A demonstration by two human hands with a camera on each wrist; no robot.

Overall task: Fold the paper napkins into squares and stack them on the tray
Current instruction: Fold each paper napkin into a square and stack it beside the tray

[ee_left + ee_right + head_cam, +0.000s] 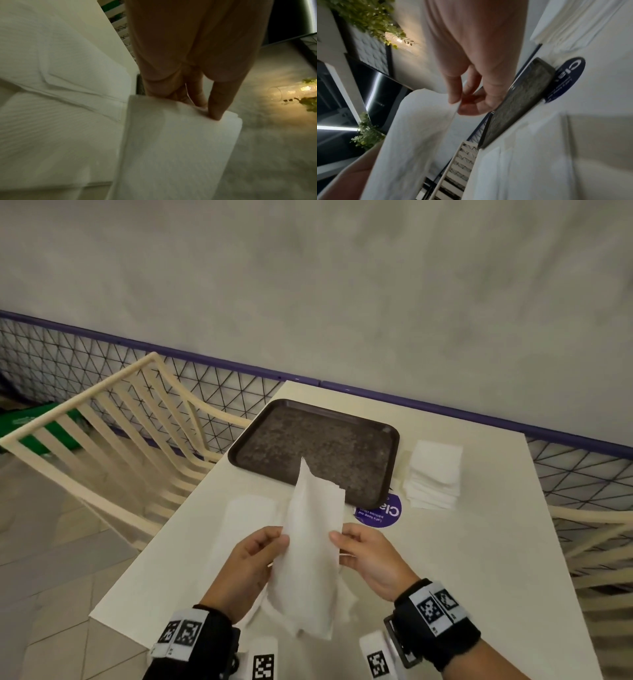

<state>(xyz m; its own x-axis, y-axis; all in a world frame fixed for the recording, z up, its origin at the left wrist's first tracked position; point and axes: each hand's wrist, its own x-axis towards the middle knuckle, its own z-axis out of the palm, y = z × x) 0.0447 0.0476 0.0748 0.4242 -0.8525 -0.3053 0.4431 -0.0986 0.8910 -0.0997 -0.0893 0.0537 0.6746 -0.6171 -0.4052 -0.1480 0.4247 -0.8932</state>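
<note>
Both hands, left hand (251, 556) and right hand (370, 556), pinch a soft white napkin (310, 546) between fingers (453, 93) above the speckled tray (383, 440).

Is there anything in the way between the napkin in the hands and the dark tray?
Nothing visible. The left hand and right hand hold the white paper napkin up over the cream table, and only bare tabletop lies before the empty dark brown plastic tray. The white napkin stack sits off to the tray's right.

**Count of things on and around the table**

One dark tray (260, 436), one napkin stack (433, 474), one held napkin (308, 559), one flat napkin (248, 515) at centre left, one round sticker (385, 515), two chairs, two hands.
</note>
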